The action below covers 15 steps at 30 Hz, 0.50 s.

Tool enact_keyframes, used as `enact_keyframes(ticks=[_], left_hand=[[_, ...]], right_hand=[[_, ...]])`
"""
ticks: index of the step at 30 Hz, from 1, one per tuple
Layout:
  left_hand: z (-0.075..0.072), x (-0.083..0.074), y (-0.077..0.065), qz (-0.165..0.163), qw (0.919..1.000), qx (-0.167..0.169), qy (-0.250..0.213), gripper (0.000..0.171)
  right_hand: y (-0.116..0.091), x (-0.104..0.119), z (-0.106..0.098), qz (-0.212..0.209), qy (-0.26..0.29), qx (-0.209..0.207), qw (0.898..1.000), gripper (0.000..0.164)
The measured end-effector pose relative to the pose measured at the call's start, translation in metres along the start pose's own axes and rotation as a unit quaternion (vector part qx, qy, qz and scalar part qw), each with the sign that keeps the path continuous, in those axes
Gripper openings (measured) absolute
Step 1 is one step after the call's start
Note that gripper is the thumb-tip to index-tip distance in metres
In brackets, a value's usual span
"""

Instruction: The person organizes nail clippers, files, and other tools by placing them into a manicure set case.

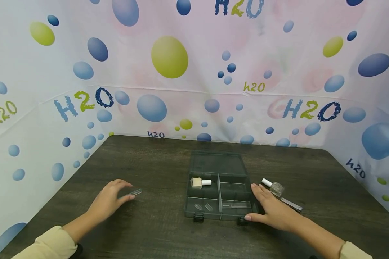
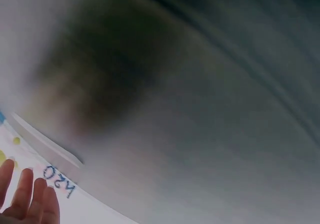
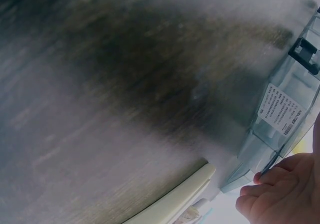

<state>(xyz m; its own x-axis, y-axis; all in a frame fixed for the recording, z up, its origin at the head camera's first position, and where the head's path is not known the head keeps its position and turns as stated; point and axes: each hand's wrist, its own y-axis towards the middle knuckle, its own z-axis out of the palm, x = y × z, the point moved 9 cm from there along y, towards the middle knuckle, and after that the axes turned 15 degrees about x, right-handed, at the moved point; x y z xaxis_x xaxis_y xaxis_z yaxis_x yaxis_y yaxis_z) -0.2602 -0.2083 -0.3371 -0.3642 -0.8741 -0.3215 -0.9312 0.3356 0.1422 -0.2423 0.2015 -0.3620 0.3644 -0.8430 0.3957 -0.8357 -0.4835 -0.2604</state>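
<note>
Lightly pinch the slim clear plastic strip (image 1: 137, 192), lower left, with the wide-set left hand (image 1: 106, 200); the straight-fingered right hand (image 1: 273, 211) can steady the grey translucent box (image 1: 217, 164)

dark wood-grain table (image 1: 155, 233); bubble-printed pale backdrop (image 1: 201, 72) behind

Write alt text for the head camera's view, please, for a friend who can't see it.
At a dark table, a person's left hand is by a small clear piece; the right hand touches an open divided box. One small bottle lies in the box; another bottle and a slim metal tool lie to its right. Behind is a bubble-patterned backdrop.
</note>
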Motion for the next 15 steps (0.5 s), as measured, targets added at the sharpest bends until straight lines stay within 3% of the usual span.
enact_keyframes(ticks=[5,15], left_hand=[[0.004,0.013,0.0,-0.023,0.9989,0.041,-0.001,0.034],[0.01,0.033,-0.004,-0.053,0.9947,0.088,-0.002,0.035]], right_hand=[[0.0,0.0,0.0,0.0,0.001,0.002,1.0,0.102],[0.001,0.0,0.0,0.004,0.002,0.006,1.0,0.103]])
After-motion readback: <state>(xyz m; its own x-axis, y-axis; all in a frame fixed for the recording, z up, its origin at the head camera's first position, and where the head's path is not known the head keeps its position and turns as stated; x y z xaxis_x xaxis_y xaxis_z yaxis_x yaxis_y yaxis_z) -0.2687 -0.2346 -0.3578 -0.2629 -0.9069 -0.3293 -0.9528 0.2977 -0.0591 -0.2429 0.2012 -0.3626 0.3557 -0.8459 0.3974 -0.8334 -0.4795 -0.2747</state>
